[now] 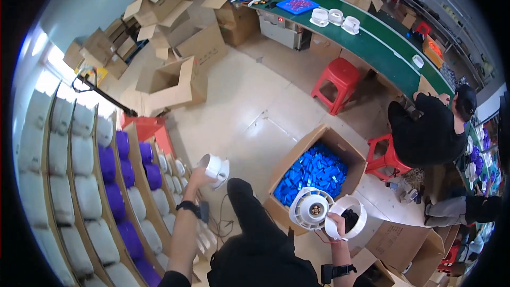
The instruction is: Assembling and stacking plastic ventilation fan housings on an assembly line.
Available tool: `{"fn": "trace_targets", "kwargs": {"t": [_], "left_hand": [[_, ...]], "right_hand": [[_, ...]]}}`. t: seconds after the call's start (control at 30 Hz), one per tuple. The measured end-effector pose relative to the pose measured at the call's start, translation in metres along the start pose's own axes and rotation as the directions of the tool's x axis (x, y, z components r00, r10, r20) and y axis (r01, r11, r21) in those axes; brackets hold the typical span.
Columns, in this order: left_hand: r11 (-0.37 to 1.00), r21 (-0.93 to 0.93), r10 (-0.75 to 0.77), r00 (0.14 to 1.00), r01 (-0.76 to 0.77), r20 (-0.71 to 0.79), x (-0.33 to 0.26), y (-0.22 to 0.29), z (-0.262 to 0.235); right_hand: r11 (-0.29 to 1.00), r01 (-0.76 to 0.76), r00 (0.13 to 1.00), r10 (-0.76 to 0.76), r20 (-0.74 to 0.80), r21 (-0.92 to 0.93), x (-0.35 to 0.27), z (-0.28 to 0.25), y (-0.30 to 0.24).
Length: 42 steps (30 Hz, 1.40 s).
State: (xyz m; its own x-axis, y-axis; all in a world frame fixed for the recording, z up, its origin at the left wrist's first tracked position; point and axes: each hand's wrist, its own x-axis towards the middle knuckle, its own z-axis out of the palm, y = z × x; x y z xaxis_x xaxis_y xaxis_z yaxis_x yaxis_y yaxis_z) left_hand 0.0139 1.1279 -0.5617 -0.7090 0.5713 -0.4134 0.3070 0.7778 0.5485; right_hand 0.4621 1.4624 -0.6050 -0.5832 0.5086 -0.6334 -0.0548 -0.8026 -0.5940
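My left hand [197, 179] is closed around a white plastic housing [214, 168], a short round cup with a flared rim, held out over the floor. My right hand [337, 228] grips a white plastic ring [360, 222] with something dark inside. Beside that ring, touching it or nearly so, is a white round slotted part [299, 208] with a metallic centre. A thin reddish wire [322, 238] hangs below the two pieces. Whether the right fingers also bear the slotted part, I cannot tell. Under and beyond these pieces stands a cardboard box [360, 155] full of small blue pieces [313, 170].
Rows of white and purple housings [127, 236] between cardboard dividers fill the left side. Open cartons [183, 82] stand ahead. A red stool [337, 82] is by the green bench [366, 48]. A seated co-worker [433, 127] is at right; another carton [404, 244] lies near right.
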Motion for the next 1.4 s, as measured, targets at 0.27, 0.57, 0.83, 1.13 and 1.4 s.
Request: {"fn": "trace_targets", "kwargs": {"t": [0.27, 0.57, 0.83, 1.13, 1.4], "left_hand": [[1.0, -0.006, -0.012, 0.993, 0.013, 0.118, 0.094, -0.049, -0.09], [0.981, 0.031, -0.188, 0.88, 0.194, 0.436, 0.341, 0.039, -0.116], [0.791, 0.364, 0.349, 0.852, -0.491, 0.391, 0.637, 0.27, -0.036], [0.31, 0.428, 0.789, 0.481, -0.849, 0.382, 0.837, 0.622, 0.006], [0.15, 0.49, 0.774, 0.41, -0.859, 0.482, 0.934, 0.695, 0.063]], "right_hand": [[0.995, -0.096, 0.991, 0.092, 0.094, 0.038, 0.147, 0.141, -0.055], [0.964, 0.265, 0.927, -0.255, -0.274, 0.0, 0.251, 0.214, -0.184], [0.872, 0.414, 0.848, -0.474, -0.239, -0.26, 0.362, 0.268, -0.313], [0.752, 0.6, 0.605, -0.651, -0.458, -0.275, 0.469, 0.249, -0.372], [0.763, 0.644, 0.533, -0.505, -0.679, -0.061, 0.495, 0.239, -0.397]]}}
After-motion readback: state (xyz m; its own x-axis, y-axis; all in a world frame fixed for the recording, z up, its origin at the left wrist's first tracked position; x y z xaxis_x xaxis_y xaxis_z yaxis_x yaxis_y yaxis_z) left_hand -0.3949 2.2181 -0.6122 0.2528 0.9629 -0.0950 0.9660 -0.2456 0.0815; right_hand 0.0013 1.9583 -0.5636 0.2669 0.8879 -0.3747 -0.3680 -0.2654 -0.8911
